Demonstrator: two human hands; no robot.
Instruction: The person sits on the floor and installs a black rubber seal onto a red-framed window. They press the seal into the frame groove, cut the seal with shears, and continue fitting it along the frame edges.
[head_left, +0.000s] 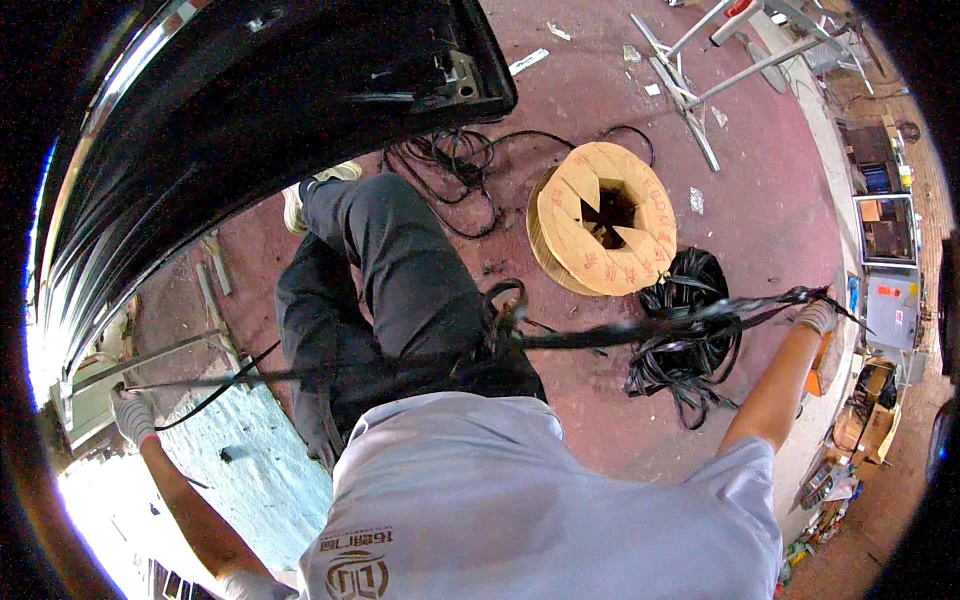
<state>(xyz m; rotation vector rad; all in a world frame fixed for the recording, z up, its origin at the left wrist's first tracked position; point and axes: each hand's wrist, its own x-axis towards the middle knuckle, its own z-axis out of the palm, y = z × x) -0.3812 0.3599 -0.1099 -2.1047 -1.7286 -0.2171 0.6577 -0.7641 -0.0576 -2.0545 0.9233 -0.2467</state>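
Observation:
A bundle of thin black rubber-like strips [620, 334] stretches across the front of my body from one hand to the other. My left hand [132, 418], in a striped light glove, is closed on the thin end at the far left; a loose tail curves down beside it. Out at the far right, my gloved right hand [817, 316] grips the other end, where several strand tips stick out past the fingers. Around the middle, over my lap, the strips loop and blur. Beneath the bundle on the right lies a heap of black strip [690, 330] on the floor.
A cardboard spool [653, 225] with a torn centre stands ahead on the reddish floor [770, 215]. Tangled black strip [450, 165] lies left of it. A large dark glossy panel [330, 80] overhangs the upper left. Metal frame legs [690, 100] stand at the far right, near boxes [880, 430].

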